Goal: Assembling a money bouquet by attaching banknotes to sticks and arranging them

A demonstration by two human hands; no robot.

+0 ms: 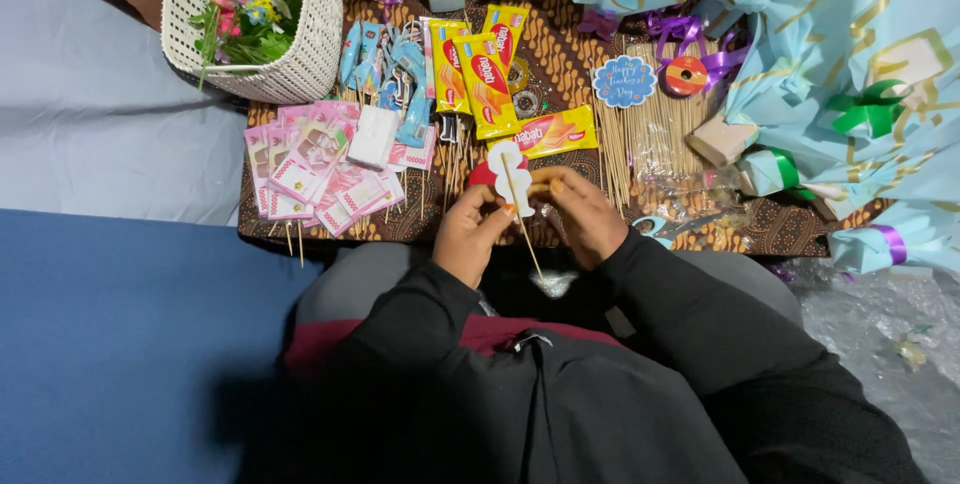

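Observation:
My left hand and my right hand meet over the near edge of a low table covered in brown patterned cloth. Between them they hold a white and red paper cut-out fixed to a thin wooden skewer that slants down toward my lap. My left fingers pinch the cut-out's lower left side. My right fingers grip its right side, where something yellow shows under the fingertips.
Yellow wafer packets, pink packets on sticks, blue-wrapped sweets and a bundle of skewers lie on the table. A white basket of flowers stands at back left. Light blue wrapping paper with ribbons fills the right. Scissors lie by my right hand.

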